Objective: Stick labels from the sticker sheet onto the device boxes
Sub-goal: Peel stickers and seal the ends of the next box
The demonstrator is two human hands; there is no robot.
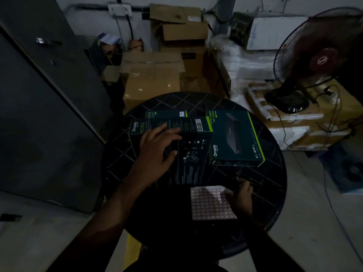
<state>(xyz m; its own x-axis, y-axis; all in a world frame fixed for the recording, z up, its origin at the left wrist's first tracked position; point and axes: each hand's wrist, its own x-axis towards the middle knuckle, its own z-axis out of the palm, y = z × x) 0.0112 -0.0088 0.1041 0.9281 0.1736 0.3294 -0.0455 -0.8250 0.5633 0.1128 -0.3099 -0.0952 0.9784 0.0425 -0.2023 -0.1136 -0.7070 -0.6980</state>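
Three dark green device boxes lie on a round black table (261, 203). My left hand (157, 148) rests with spread fingers on the nearest one, the AC1350 box (188, 154). Behind it a second box (167, 114) shows only its top edge. The PoE switch box (237, 138) lies to the right. A pale sticker sheet (210, 203) with a grid of small labels lies near the table's front. My right hand (241, 197) touches the sheet's right edge; its fingertips are too dark to make out.
Brown cartons (153, 75) are stacked behind the table. A standing fan (314, 61) sits on packages at the right, its cable (332, 173) trailing down to the floor. A grey cabinet (39, 114) fills the left side.
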